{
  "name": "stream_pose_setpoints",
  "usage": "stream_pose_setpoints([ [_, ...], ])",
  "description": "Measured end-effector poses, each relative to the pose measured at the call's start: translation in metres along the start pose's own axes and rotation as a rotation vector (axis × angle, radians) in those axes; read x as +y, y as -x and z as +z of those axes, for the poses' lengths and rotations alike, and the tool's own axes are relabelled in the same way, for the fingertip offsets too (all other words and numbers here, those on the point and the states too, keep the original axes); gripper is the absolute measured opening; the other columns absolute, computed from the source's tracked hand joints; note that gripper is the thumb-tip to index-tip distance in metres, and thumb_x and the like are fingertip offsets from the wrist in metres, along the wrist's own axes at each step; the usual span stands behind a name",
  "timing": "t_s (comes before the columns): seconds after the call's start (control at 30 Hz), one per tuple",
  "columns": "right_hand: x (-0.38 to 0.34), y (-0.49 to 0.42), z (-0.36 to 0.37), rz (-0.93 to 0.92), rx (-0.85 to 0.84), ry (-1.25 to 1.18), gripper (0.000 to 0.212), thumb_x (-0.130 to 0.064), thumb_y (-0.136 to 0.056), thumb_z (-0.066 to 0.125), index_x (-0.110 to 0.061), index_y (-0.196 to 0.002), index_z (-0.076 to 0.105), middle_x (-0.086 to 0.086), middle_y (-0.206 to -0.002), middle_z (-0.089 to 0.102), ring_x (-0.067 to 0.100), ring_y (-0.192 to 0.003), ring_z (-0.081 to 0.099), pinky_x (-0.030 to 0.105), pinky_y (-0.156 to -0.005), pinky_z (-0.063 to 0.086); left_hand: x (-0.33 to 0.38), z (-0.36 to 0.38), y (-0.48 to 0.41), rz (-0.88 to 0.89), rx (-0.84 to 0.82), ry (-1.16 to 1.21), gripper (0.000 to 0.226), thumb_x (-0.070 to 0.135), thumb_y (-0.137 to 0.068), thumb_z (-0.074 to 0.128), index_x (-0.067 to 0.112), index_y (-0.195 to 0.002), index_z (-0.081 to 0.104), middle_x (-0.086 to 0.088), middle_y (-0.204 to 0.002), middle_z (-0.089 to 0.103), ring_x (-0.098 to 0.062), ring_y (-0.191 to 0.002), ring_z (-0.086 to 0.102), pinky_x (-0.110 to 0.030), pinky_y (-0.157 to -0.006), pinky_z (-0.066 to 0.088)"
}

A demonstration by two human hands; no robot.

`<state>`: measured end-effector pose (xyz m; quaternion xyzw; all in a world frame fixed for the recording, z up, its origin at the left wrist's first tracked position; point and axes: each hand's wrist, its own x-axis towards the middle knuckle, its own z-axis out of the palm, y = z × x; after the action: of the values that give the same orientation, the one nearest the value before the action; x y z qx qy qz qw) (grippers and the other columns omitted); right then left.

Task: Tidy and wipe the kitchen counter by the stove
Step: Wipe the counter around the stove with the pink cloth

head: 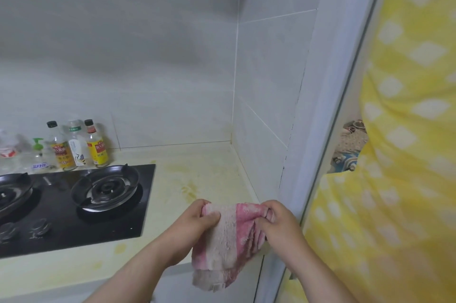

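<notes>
Mid-air, left hand (pixel 197 227) and right hand (pixel 280 225) pinch a pink-grey, perhaps damp cloth (pixel 228 243).

Bare forearms reaching forward over the front right corner of the counter (pixel 209 174), the left hand (pixel 195 222) and right hand (pixel 280 225) are held level and close together, each pinching an upper edge of a cloth (pixel 228 238) between thumb and curled fingers (pixel 267 212).

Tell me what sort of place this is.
Most likely a home kitchen: a black two-burner gas stove set in a pale counter, with condiment bottles lined up against a tiled wall.
</notes>
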<state>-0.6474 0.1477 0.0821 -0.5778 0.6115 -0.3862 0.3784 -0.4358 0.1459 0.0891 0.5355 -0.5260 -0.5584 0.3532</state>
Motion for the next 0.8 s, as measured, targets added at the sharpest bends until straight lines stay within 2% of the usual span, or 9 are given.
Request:
stream_pose_setpoints([
  [0.1,0.011,0.002,0.0,0.038,0.069,0.005,0.01,-0.006,-0.086,0.062,-0.016,-0.089,0.063,0.006,-0.085,0.068,0.018,-0.079,0.065,0.028,-0.067,0.046,-0.007,-0.001,-0.006,-0.029,-0.017,-0.058,0.036,0.016,-0.07,0.058,0.01,-0.106,0.055,-0.007,-0.093,0.06,-0.017,-0.08,0.058,-0.024,-0.061,0.043],
  [0.2,0.029,-0.001,0.0,0.082,0.101,0.023,0.005,-0.012,-0.083,0.069,-0.012,-0.084,0.064,0.012,-0.082,0.066,0.019,-0.073,0.062,0.028,-0.061,0.042,-0.026,0.0,-0.017,-0.017,0.075,-0.137,0.017,0.004,-0.081,0.059,0.002,-0.097,0.053,-0.007,-0.081,0.053,-0.017,-0.068,0.051,-0.025,-0.056,0.042],
  [0.3,0.055,-0.007,0.007,0.118,0.09,0.077,0.006,-0.012,-0.078,0.069,-0.01,-0.074,0.065,0.0,-0.064,0.06,0.014,-0.062,0.056,0.028,-0.058,0.036,-0.053,0.001,-0.028,-0.073,0.115,-0.15,0.012,0.001,-0.08,0.064,0.002,-0.085,0.053,-0.011,-0.075,0.05,-0.02,-0.064,0.05,-0.033,-0.057,0.045],
  [0.37,0.074,-0.013,0.012,0.152,0.096,0.148,0.01,-0.015,-0.077,0.068,-0.005,-0.078,0.065,0.004,-0.06,0.059,0.01,-0.058,0.052,0.027,-0.056,0.033,-0.07,0.004,-0.036,-0.094,0.134,-0.208,0.013,0.003,-0.078,0.068,0.005,-0.079,0.056,-0.007,-0.069,0.051,-0.018,-0.06,0.05,-0.032,-0.058,0.046],
  [0.43,0.089,-0.021,0.017,0.18,0.104,0.197,0.01,-0.016,-0.077,0.066,-0.007,-0.081,0.067,0.012,-0.068,0.066,0.011,-0.055,0.054,0.027,-0.054,0.035,-0.082,0.008,-0.047,-0.091,0.159,-0.303,0.014,0.008,-0.075,0.072,0.004,-0.075,0.059,0.0,-0.063,0.053,-0.012,-0.056,0.049,-0.027,-0.057,0.042],
  [0.5,0.099,-0.031,0.023,0.215,0.107,0.243,0.009,-0.016,-0.078,0.064,-0.008,-0.081,0.067,0.009,-0.069,0.068,0.014,-0.055,0.059,0.026,-0.053,0.034,-0.092,0.011,-0.059,-0.091,0.184,-0.358,0.015,0.012,-0.073,0.074,0.005,-0.072,0.06,0.004,-0.06,0.053,-0.01,-0.054,0.047,-0.025,-0.053,0.038],
  [0.6,0.108,-0.05,0.033,0.256,0.109,0.319,0.011,-0.014,-0.079,0.058,-0.011,-0.071,0.065,0.003,-0.058,0.063,0.012,-0.053,0.057,0.026,-0.051,0.03,-0.1,0.015,-0.081,-0.124,0.204,-0.449,0.018,0.017,-0.072,0.07,0.014,-0.063,0.055,0.006,-0.055,0.051,-0.01,-0.05,0.046,-0.023,-0.048,0.034],
  [0.7,0.112,-0.076,0.046,0.28,0.136,0.369,0.028,-0.009,-0.08,0.055,-0.017,-0.053,0.052,-0.003,-0.047,0.051,0.01,-0.048,0.051,0.024,-0.046,0.029,-0.11,0.013,-0.109,-0.161,0.191,-0.539,0.021,0.023,-0.07,0.064,0.017,-0.057,0.049,0.005,-0.05,0.053,-0.013,-0.05,0.047,-0.024,-0.048,0.033],
  [0.8,0.117,-0.101,0.061,0.251,0.154,0.399,0.032,0.0,-0.08,0.055,-0.023,-0.057,0.056,-0.008,-0.054,0.051,0.015,-0.057,0.055,0.016,-0.044,0.027,-0.118,0.011,-0.14,-0.204,0.213,-0.535,0.017,0.023,-0.073,0.06,0.017,-0.059,0.052,0.003,-0.052,0.062,-0.014,-0.051,0.05,-0.024,-0.048,0.033],
])
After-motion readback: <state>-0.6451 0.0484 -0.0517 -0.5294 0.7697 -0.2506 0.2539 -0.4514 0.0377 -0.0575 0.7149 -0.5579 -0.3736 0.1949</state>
